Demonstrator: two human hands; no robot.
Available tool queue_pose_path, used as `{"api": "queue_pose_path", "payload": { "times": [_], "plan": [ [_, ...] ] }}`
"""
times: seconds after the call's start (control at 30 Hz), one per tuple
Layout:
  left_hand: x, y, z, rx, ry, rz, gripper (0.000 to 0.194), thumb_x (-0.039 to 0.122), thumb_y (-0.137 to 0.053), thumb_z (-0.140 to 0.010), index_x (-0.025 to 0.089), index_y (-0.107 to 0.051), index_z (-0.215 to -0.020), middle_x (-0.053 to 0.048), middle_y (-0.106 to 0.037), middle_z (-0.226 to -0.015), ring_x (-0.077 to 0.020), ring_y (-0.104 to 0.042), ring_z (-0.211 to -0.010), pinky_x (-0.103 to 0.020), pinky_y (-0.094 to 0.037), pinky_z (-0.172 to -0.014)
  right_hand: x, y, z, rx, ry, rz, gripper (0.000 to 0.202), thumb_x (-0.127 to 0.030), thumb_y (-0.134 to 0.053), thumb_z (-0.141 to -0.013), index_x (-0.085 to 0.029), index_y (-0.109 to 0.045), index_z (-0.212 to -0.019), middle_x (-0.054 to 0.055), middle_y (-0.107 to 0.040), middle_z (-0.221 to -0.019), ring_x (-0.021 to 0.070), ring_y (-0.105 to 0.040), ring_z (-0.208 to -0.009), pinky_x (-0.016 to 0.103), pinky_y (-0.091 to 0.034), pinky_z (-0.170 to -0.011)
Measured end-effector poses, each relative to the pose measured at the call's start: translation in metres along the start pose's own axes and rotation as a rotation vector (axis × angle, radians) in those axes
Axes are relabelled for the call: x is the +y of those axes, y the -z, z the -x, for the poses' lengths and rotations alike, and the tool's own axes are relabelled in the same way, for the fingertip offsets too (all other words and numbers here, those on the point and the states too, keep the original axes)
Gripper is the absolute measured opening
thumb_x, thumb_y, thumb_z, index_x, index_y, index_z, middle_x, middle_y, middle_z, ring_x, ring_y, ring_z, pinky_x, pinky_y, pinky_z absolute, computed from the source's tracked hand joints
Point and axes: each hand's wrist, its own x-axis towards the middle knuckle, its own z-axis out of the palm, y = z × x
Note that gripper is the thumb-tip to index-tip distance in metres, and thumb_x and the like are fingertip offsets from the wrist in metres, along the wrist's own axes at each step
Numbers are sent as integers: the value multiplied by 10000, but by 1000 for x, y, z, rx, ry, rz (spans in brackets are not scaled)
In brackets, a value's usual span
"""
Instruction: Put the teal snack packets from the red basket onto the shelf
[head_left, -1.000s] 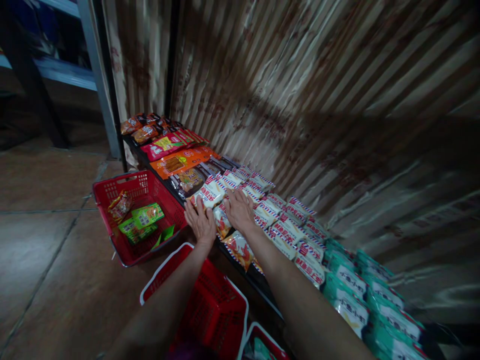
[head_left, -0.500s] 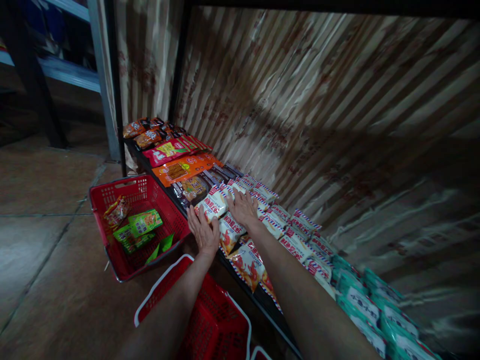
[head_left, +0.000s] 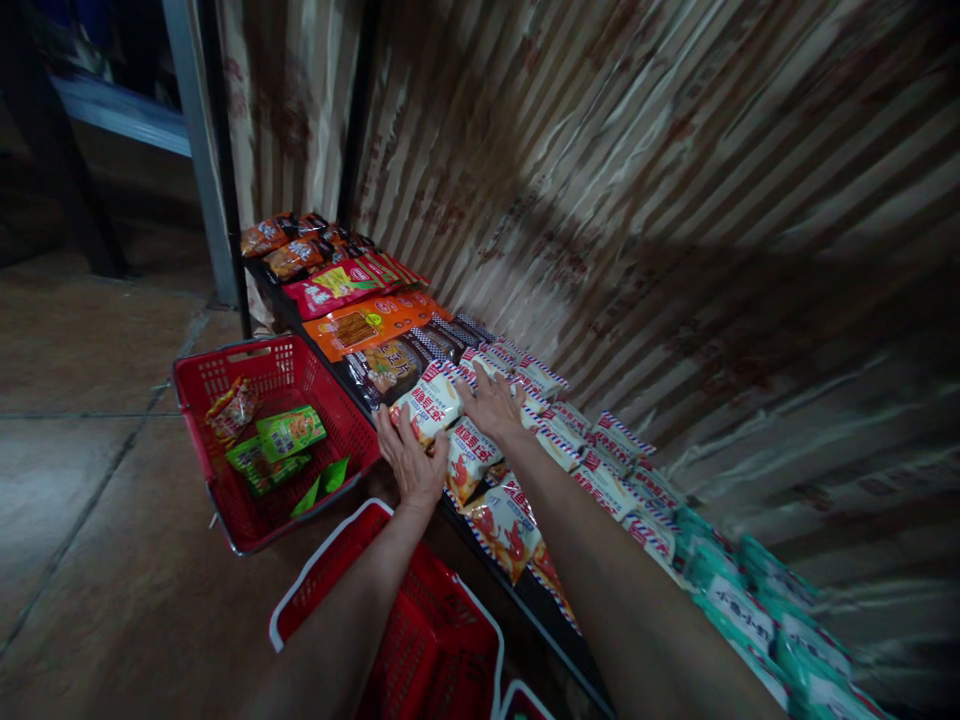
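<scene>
My left hand (head_left: pixel 412 465) rests its fingers on the near end of a white snack bag (head_left: pixel 431 402) with red lettering. The fingers are stretched and slightly spread, with the thumb apart. Across the same bag, my right hand (head_left: pixel 491 405) lies with spread fingers at its far end, over other bags of the row; some fingertips are hidden. Just below the hands is a similar bag (head_left: pixel 469 455), and another bag (head_left: pixel 506 525) with a red crayfish picture hangs slightly toward the shelf edge. Dark brown snack packs (head_left: pixel 386 370) border the bag on the left.
A red basket (head_left: pixel 196 400) holding several green packets stands on the floor at left. Another red basket (head_left: pixel 442 610) with a white rim sits beneath my left forearm. Orange packs (head_left: pixel 367 325) and teal bags (head_left: pixel 739 610) flank the white rows. A pleated curtain (head_left: pixel 600 200) hangs behind.
The view has shifted and tilted slightly. Both hands stay at the same white bag, whose near end now looks a little turned; the right hand has moved slightly along it.
</scene>
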Motion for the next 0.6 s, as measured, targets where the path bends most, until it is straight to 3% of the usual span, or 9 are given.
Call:
{"api": "queue_pose_path", "payload": {
  "times": [0.33, 0.53, 0.6],
  "plan": [
    [4, 3, 0, 3, 26, -19, 667, 416, -553, -811, 89, -343, -1353, -256, -217, -1467, -353, -116, -1413, -548, -227, -1096, -3, 1, 6, 26, 29, -22, 639, -560, -221, -923, -189, -301, -1438, 125, -608, -1250, 307, -308, -1351, 596, -77, -1070],
    [2, 2, 0, 0, 30, 28, 628, 403, -553, -823, 120, -354, -1347, -243, -207, -1472, -353, -143, -1408, -562, -242, -1086, -5, 5, 10, 54, 95, -36, 468, -508, -327, -916, -243, -593, -1195, 76, -623, -1238, 298, -328, -1337, 590, -94, -1074],
    [0, 3, 0, 3, 15, 53, 628, 400, -555, -824, 117, -353, -1347, -244, -202, -1470, -350, -141, -1408, -558, -237, -1093, -9, 4, 11, 63, 110, -69, 388, -451, -366, -915, -249, -627, -1119, 61, -644, -1206, 274, -361, -1320, 577, -84, -1083]
  ]
}}
